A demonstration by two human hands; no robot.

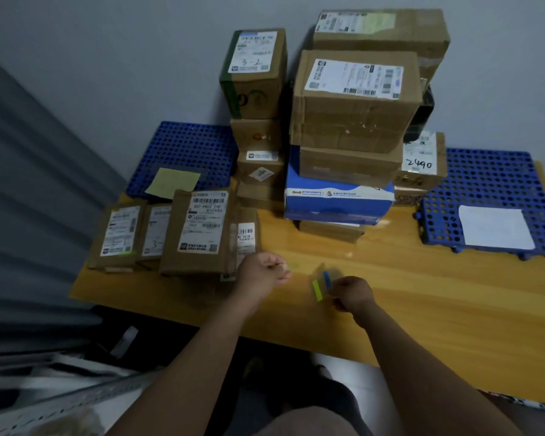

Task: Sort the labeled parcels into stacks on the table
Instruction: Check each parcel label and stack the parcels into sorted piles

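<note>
Right hand [353,294] pinches a sheet of coloured tabs [321,284]; left hand [265,272] is curled, contents unclear. Parcels [353,102] stand stacked on the counter [422,294] against the grey wall [139,58]; blue mats [183,146] carry paper notes [173,182].

A yellow wooden tabletop [422,278] is shown. Flat brown parcels [199,231] are laid side by side at its left edge. Stacked cartons [353,121] are piled at the middle back. One blue perforated mat [183,143] is set at the left rear, and another blue mat [485,177] at the right.
</note>
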